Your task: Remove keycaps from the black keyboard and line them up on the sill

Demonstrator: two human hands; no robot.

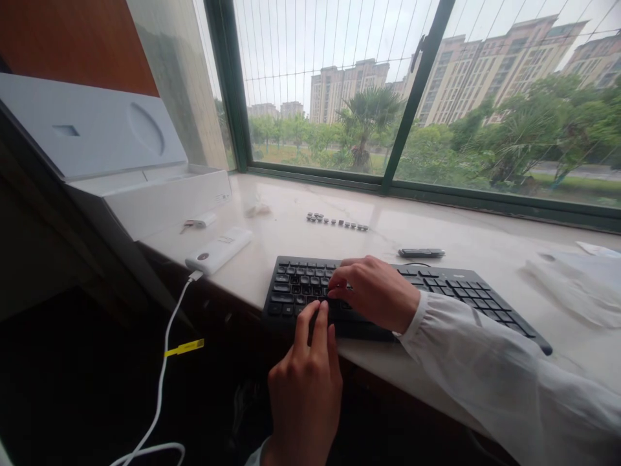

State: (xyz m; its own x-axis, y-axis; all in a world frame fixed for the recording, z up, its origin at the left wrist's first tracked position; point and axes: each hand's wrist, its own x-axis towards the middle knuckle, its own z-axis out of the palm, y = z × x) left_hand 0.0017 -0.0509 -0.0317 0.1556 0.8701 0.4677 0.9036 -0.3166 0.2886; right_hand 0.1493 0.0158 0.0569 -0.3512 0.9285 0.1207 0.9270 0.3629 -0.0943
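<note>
A black keyboard (439, 285) lies across the light marble-like sill, several of its key positions on the left side showing without caps. My right hand (373, 291) comes over it from the right, fingers curled down together onto the left-middle keys; whatever is between the fingertips is hidden. From below, my left hand (305, 382) reaches up with fingers stretched out, its fingertips touching the keyboard's front row. Behind the keyboard, small loose keycaps (341, 223) stand in an uneven row. A dark slim tool (421, 253) lies just beyond the keyboard's back edge.
At left lie a white power bank (220, 251) and its white cable (165, 369) with a yellow tag (185, 347), hanging past the sill's edge. Behind are a small white item (200, 221) and an opened white box (165, 200). Clear plastic wrapping (567, 285) lies right.
</note>
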